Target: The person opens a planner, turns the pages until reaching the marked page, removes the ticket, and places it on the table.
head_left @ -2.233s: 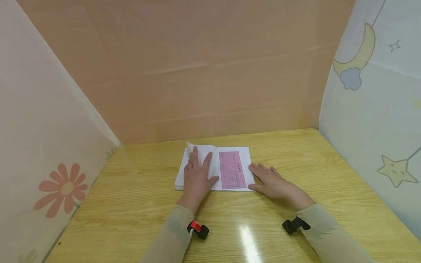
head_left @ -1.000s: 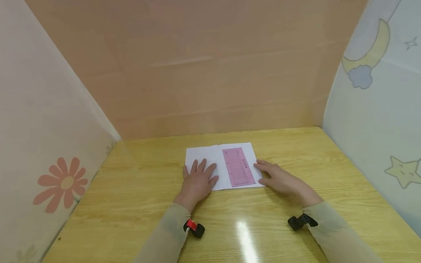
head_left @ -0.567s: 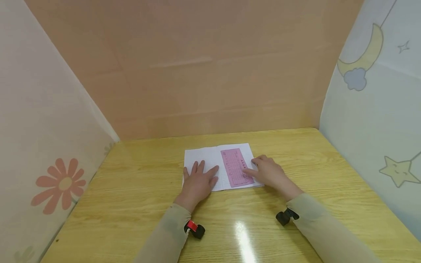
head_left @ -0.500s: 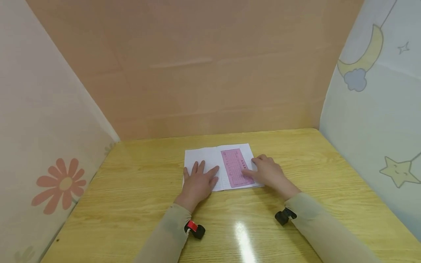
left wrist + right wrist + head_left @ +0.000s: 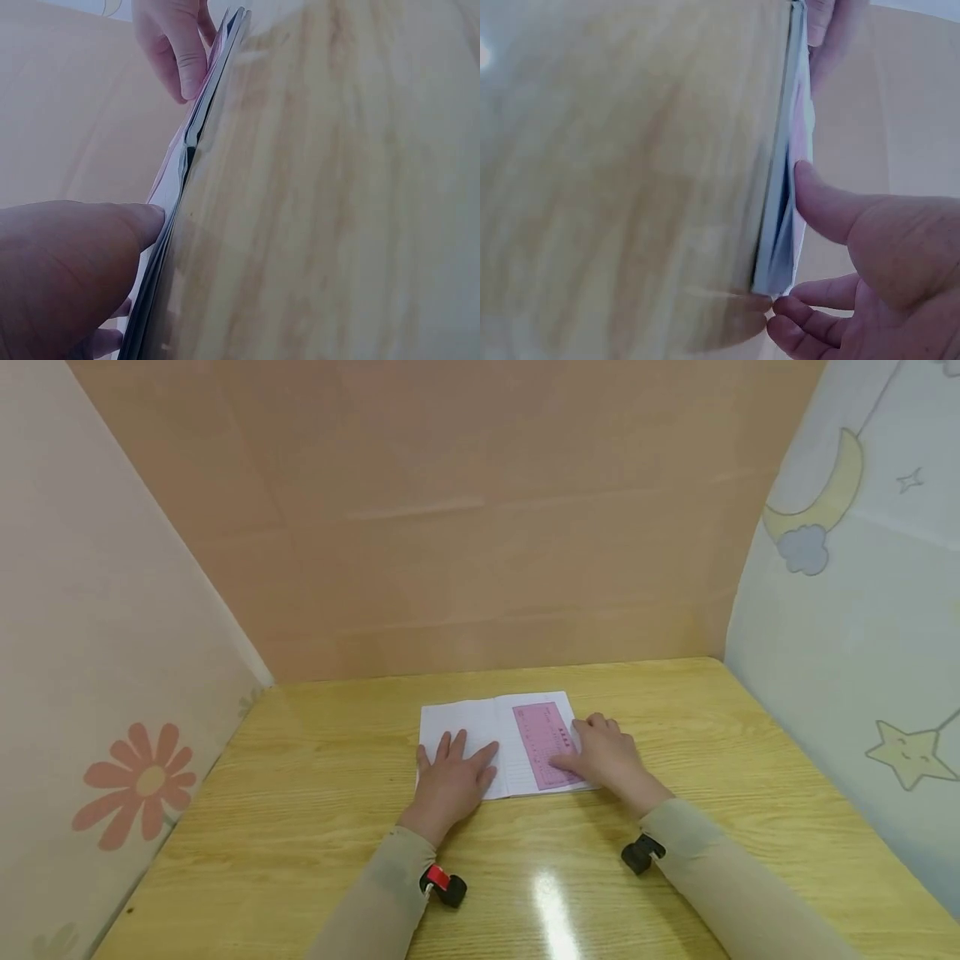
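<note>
An open notebook (image 5: 465, 717) with white lined pages lies on the table. On its right page is a pink printed paper slip (image 5: 534, 732), slightly slanted. My left hand (image 5: 448, 781) rests on the left page with its fingers spread. At the right edge, my right hand (image 5: 611, 756) has its thumb on the slip and its fingers bent by the notebook's edge. The right wrist view shows the thumb (image 5: 821, 199) pressing the slip from above, with a narrow gap among the leaves beneath. My right fingertips are partly hidden in the head view.
The notebook sits on a yellow wood-grain table (image 5: 300, 827) with a light glare near its front. An orange-brown cloth wall (image 5: 480, 527) stands behind it. Pale printed panels (image 5: 840, 635) border both sides. Each wrist carries a small black camera (image 5: 637, 856).
The left hand turned the raised leaf flat, then stayed on that page. The right thumb moved onto the pink slip. Within the last half second, the slip has shifted slightly right on the page.
</note>
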{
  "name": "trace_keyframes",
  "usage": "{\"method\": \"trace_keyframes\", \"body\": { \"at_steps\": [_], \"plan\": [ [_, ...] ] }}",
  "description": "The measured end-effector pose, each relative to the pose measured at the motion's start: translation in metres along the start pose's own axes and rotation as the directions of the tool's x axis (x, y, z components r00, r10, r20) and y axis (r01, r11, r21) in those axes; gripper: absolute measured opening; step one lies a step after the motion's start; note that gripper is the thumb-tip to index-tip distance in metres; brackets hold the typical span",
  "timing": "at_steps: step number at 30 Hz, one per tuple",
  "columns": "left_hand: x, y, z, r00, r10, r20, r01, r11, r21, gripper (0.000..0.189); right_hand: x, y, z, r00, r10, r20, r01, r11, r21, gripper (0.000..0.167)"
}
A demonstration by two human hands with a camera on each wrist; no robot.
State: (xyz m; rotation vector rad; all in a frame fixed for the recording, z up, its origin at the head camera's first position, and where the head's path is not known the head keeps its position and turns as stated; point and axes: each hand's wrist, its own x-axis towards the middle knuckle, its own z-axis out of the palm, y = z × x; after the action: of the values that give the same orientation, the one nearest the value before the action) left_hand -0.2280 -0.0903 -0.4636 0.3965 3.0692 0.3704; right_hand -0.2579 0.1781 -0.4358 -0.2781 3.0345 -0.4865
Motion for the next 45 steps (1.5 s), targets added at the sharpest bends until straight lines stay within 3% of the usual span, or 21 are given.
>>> {"method": "trace_keyframes", "body": {
  "at_steps": [10, 17, 32, 39, 45],
  "plan": [
    [0.003, -0.002, 0.001, 1.0, 0.003, -0.007, -0.003, 1.0, 0.025, 0.049, 0.008, 0.011, -0.006, 1.0, 0.003, 0.013, -0.005, 0.992, 0.125, 0.056],
    [0.005, -0.002, 0.005, 1.0, 0.012, -0.01, -0.012, 0.999, 0.03, 0.049, 0.008, 0.023, -0.006, 0.998, 0.048, 0.051, -0.06, 0.956, 0.286, 0.084],
    [0.006, -0.004, 0.006, 1.0, 0.012, -0.007, -0.012, 0.999, 0.035, 0.05, -0.001, 0.039, -0.015, 0.993, 0.115, 0.001, -0.104, 0.893, 0.438, 0.052],
    [0.009, -0.007, 0.008, 1.0, 0.018, -0.001, -0.018, 1.0, 0.008, 0.051, -0.007, 0.059, -0.025, 0.99, 0.141, -0.027, -0.115, 0.895, 0.431, 0.053],
    [0.006, -0.008, 0.002, 1.0, 0.003, -0.001, -0.003, 0.999, 0.038, 0.051, -0.008, 0.076, -0.031, 0.986, 0.165, -0.017, -0.141, 0.893, 0.428, 0.054]
  ]
}}
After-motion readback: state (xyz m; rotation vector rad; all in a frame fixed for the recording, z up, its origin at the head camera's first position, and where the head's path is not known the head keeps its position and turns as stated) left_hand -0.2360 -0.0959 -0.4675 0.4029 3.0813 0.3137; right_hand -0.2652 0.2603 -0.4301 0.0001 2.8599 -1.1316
